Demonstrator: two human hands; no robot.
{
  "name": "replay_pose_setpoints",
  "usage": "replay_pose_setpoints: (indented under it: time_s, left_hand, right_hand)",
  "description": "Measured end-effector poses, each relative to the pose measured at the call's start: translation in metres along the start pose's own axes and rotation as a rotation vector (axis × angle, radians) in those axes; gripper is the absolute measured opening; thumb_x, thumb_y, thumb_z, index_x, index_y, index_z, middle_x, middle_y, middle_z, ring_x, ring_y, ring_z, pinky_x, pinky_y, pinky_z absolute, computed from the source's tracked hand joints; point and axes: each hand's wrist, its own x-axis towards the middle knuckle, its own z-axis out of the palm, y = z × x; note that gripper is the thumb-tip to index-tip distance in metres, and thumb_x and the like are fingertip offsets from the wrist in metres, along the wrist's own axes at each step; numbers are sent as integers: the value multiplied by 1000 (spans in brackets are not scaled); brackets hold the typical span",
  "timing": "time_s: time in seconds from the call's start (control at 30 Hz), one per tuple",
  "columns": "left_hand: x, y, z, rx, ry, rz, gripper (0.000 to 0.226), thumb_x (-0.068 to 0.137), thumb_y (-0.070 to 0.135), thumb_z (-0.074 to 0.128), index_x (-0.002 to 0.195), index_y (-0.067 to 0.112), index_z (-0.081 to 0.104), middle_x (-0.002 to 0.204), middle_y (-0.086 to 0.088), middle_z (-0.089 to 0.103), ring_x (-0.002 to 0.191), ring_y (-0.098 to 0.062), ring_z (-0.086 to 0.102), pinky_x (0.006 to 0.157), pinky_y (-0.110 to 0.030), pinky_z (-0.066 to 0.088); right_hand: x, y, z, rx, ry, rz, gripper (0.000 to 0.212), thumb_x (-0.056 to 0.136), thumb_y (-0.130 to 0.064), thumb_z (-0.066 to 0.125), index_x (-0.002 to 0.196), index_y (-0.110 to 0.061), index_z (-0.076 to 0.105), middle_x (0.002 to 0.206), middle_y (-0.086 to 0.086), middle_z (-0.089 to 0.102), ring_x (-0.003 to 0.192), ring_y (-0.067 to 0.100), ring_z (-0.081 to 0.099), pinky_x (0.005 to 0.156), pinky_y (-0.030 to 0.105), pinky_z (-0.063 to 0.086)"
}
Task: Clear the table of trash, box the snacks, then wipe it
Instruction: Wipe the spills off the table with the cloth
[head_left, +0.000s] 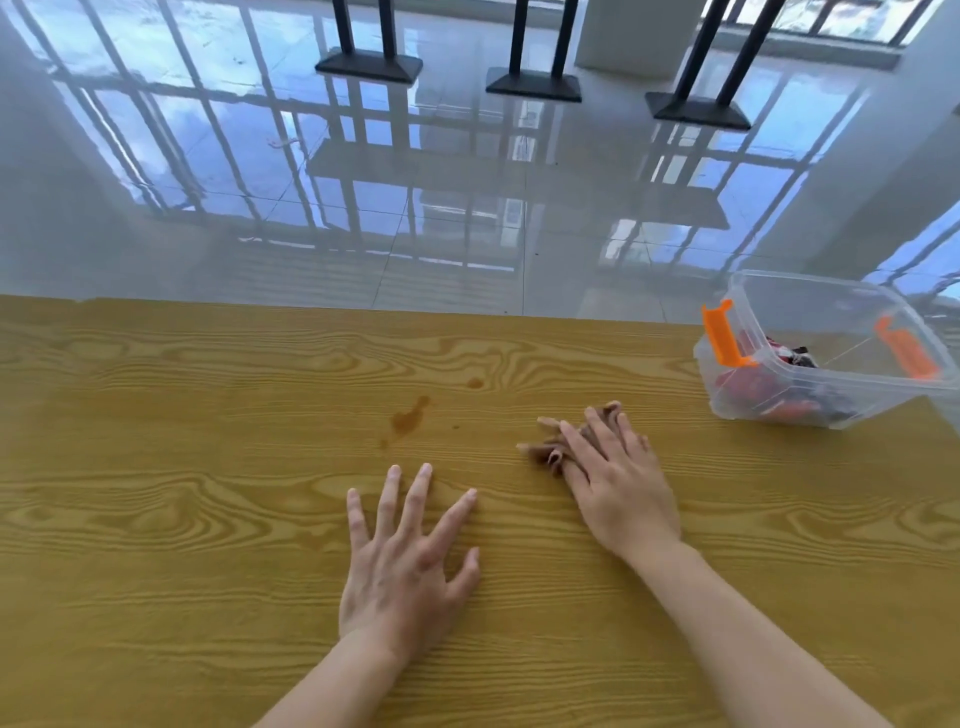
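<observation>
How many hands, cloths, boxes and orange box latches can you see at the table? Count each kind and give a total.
Hands: 2, left hand and right hand
Cloths: 1, brown cloth under the right hand
Boxes: 1, clear box
Orange latches: 2
Total: 6

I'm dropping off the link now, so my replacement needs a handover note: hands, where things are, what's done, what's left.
Left hand: flat on the table, fingers spread, holding nothing.
Right hand: straight fingers pressing the brown cloth onto the table.
Clear box: far right corner, no lid on, snacks inside.
Done: no trash in view, snacks boxed.
Left: wipe the brown stains just beyond the left hand.
</observation>
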Motion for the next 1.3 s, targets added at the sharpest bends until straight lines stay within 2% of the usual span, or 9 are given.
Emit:
replay_pose_setpoints:
  time_s: [0.13, 0.27, 0.4, 0.5, 0.63, 0.8, 0.9, 1.13, 1.3]
  left_hand:
    - [0, -9, -5, -194, 52, -31, 55, 85, 65, 40, 136, 48, 44, 159, 4, 27, 150, -17, 3, 120, -56, 3]
    - [-2, -72, -16, -184, 146, -78, 54, 83, 59, 42, 133, 41, 51, 152, 0, 39, 147, -19, 18, 117, -59, 15]
    - [-6, -148, -23, -21, 7, -241, 64, 85, 73, 12, 147, 57, 11, 163, 5, 7, 150, -18, -10, 116, -65, -3]
    - [-4, -154, -17, 61, -11, -214, 63, 85, 75, 4, 144, 58, -10, 164, 5, -4, 148, -18, -18, 115, -64, -6]
    - [-6, -152, -18, 55, 28, -229, 63, 86, 74, 8, 145, 58, -6, 164, 4, 1, 149, -20, -13, 116, -64, -3]
    - [-6, -152, -20, 37, 44, -216, 64, 87, 73, 13, 147, 57, 0, 164, 3, 6, 150, -22, -7, 116, -64, -1]
    - [-5, -151, -18, 57, 29, -208, 64, 88, 71, 19, 148, 54, 7, 163, 0, 13, 151, -25, 1, 115, -67, 4]
    - [-5, -152, -16, 70, 50, -204, 64, 89, 71, 22, 149, 53, 11, 162, 1, 15, 151, -25, 2, 115, -67, 5]
    - [-5, -151, -19, 53, 51, -199, 63, 88, 70, 23, 148, 53, 14, 162, 0, 16, 151, -25, 2, 115, -66, 4]
  right_hand:
    - [76, -52, -14, 123, -51, 219, 55, 101, -58, 13, 154, -45, 9, 167, -6, -1, 152, 30, -9, 122, 51, 1]
    - [14, -110, 9, 44, 4, -206, 54, 102, -58, 14, 153, -48, -2, 167, -5, 4, 152, 31, -8, 122, 54, 6]
    - [-64, -104, 27, 37, 28, -456, 52, 104, -56, 23, 154, -45, 14, 166, -8, 12, 153, 24, 1, 119, 47, 10]
    - [-13, -88, 19, 6, 47, -293, 52, 104, -54, 16, 154, -42, 15, 167, -5, 4, 153, 23, -3, 123, 49, 12]
    - [97, -106, -5, 155, -10, 165, 54, 102, -54, 13, 155, -42, 11, 167, -4, -2, 153, 27, -7, 123, 49, 3]
    - [48, -111, 4, 30, 22, -209, 52, 104, -52, 13, 155, -45, 2, 167, -7, 2, 153, 25, -6, 123, 48, 8]
    - [-32, -94, 19, -13, 18, -404, 53, 105, -53, 21, 156, -41, 13, 167, -7, 7, 153, 24, 0, 122, 45, 10]
    - [116, -139, -8, 126, -42, 62, 54, 102, -55, 14, 155, -43, 11, 167, -7, -1, 153, 26, -8, 123, 48, 2]
    - [50, -173, 10, 36, 19, -306, 53, 103, -56, 15, 155, -44, 11, 166, -7, 7, 153, 26, -4, 123, 48, 7]
